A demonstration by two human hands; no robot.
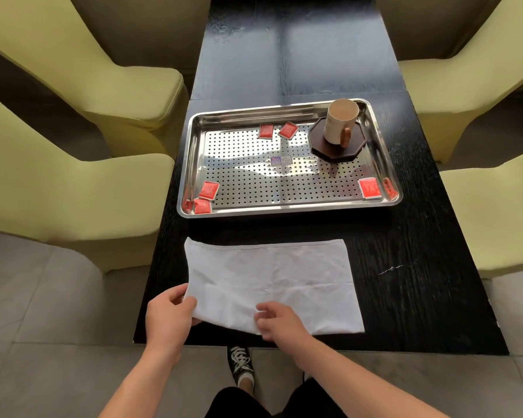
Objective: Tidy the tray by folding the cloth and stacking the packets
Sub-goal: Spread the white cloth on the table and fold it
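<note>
The white rectangular cloth [272, 282] lies flat on the black worktop [420, 282], near the perforated steel tray [194, 164]; soft and limp, it looks best lifted by its corners. The left hand [169, 318] pinches the near-left corner in its fingers [181, 300], while the right hand [280, 321] rests curled on the near edge, its grip unclear.

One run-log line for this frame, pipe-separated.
phase: fold cloth | left hand: gripping white cloth near-left corner | right hand: on near edge | red packets: scattered in tray
</note>
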